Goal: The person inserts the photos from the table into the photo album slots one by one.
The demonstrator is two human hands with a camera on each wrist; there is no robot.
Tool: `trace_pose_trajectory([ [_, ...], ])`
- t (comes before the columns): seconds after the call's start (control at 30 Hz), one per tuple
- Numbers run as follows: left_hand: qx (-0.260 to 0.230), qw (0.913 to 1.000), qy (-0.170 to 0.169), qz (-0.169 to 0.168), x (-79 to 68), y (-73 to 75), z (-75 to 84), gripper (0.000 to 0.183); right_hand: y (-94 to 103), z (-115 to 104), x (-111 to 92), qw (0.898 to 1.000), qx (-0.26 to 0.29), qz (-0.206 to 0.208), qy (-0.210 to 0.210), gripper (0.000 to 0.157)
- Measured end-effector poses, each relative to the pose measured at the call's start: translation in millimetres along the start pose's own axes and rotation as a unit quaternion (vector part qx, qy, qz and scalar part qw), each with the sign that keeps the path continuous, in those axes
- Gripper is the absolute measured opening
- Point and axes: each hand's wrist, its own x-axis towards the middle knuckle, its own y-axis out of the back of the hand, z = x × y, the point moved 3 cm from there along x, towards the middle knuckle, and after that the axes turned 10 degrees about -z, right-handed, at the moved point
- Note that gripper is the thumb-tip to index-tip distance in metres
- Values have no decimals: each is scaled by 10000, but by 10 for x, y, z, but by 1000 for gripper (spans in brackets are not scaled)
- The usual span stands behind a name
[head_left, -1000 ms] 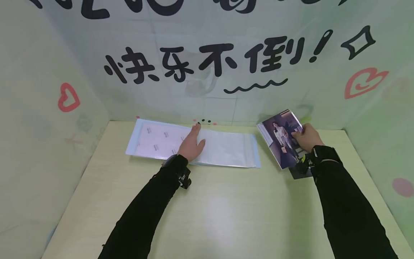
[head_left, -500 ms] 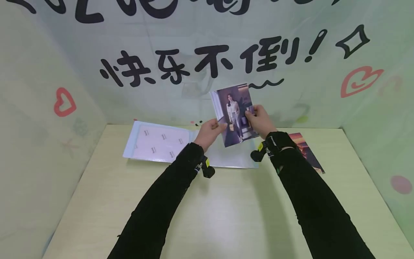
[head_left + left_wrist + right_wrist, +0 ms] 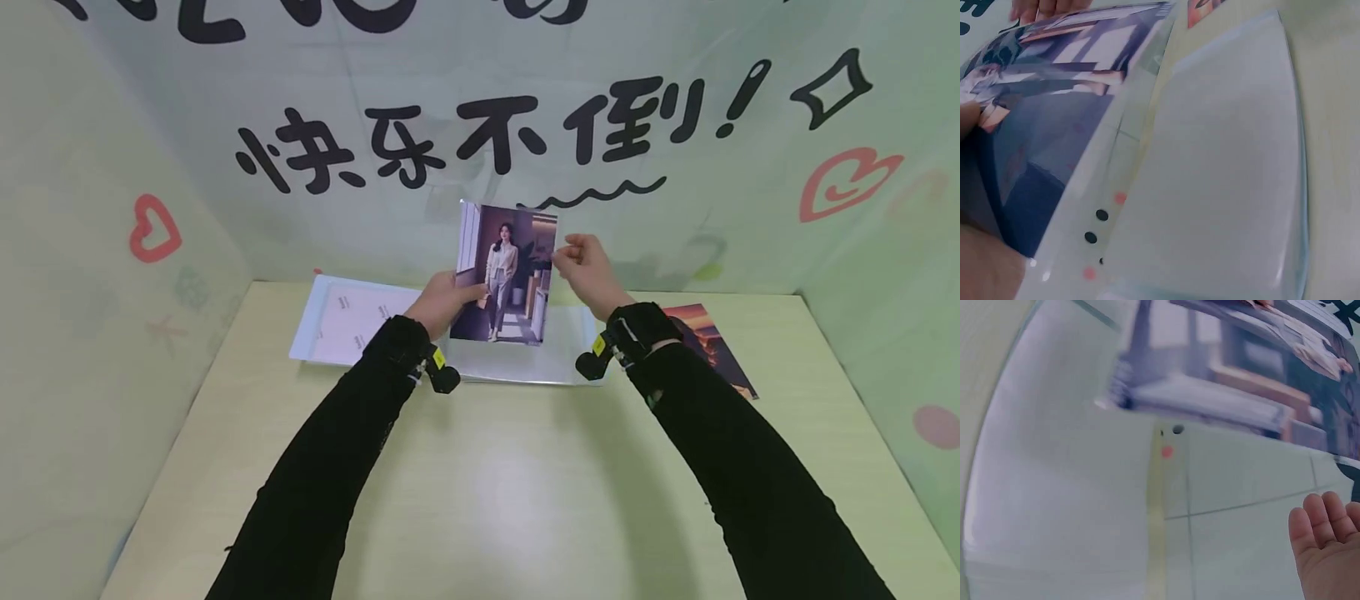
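I hold a photo [image 3: 502,273] of a standing figure in my left hand [image 3: 441,305], raised above a blue-edged album [image 3: 309,321] at the back of a pale table [image 3: 495,483]. My thumb lies across its face near the lower left, the fingers hidden, presumably behind; I judge that this pinch leaves most of the picture uncovered and the opposite edge free. My right hand [image 3: 588,271] sits just beside that right edge, fingers together and lightly bent. The right wrist view shows nothing in them, though I cannot tell whether a fingertip brushes the photo. The photo stands nearly upright and faces me, perhaps so that I see it squarely. Below, the album lies spread flat, its pink printed panel [image 3: 348,321] to the left and a plain, pale page [image 3: 525,362] to the right, within reach of both hands. A second print [image 3: 712,346], sunset-coloured, lies on the table beyond my right wrist, apart from the album, a spot that leaves the page uncovered.
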Motion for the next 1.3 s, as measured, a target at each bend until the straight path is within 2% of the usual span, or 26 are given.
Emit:
trace_pose_trajectory([
  [0.1,543,9967,355,-494,-56,93,51,31,155,-125,-9,9993,-290,-82,210,52],
  [0.17,978,9901,535,-853,-104,107,94,25,216,-198,-20,9975,-475,-469,224,52],
  [0.2,1200,9853,617,-1051,-130,99,114,24,228,-223,-31,9949,-578,-812,175,52],
  [0.27,1621,9732,741,-1454,-179,57,151,23,215,-246,-57,9846,-653,-1621,32,49],
  [0.37,2172,9517,919,-1966,-228,-32,180,27,129,-217,-112,9588,-511,-2763,-421,41],
  [0.47,2281,9413,1029,-2266,-230,-109,184,25,47,-146,-169,9374,-136,-3366,-884,30],
  [0.53,2316,9395,1064,-2289,-222,-128,181,17,12,-100,-194,9316,51,-3479,-1055,25],
  [0.67,2379,9451,958,-2028,-204,-44,168,12,-3,-33,-201,9330,249,-3452,-988,28],
  [0.73,2382,9535,711,-1706,-204,66,167,19,27,-3,-189,9388,277,-3314,-900,33],
  [0.8,2287,9662,414,-1116,-210,218,159,31,85,37,-172,9486,348,-3034,-833,38],
  [0.83,2316,9695,229,-766,-208,305,142,37,119,65,-164,9541,429,-2848,-826,41],
  [0.9,2438,9694,-274,-12,-182,525,3,47,179,135,-150,9648,763,-2342,-924,45],
  [0.93,2616,9634,-430,401,-106,681,-146,49,200,176,-144,9685,967,-2076,-978,46],
  [0.97,2834,9555,-387,715,-142,737,-181,50,211,220,-141,9702,1206,-1837,-1023,47],
  [1.03,3465,9312,-350,1078,-196,840,-306,51,196,327,-135,9666,1819,-1432,-1100,43],
  [1.1,4241,8978,-169,1177,-253,912,-444,53,133,435,-128,9582,2322,-1172,-1192,39],
  [1.17,4872,8670,153,1034,-417,874,-440,54,25,530,-113,9510,2628,-1023,-1265,37],
  [1.2,5128,8523,161,1021,-417,924,-542,56,-35,570,-105,9481,2722,-914,-1366,36],
  [1.23,5333,8395,240,1012,-424,964,-628,57,-98,600,-96,9475,2714,-844,-1462,40],
  [1.27,5468,8302,337,1031,-435,1001,-708,59,-162,618,-90,9486,2670,-747,-1529,41],
  [1.3,5502,8270,438,1069,-452,1032,-773,60,-223,632,-83,9495,2627,-636,-1595,43],
])
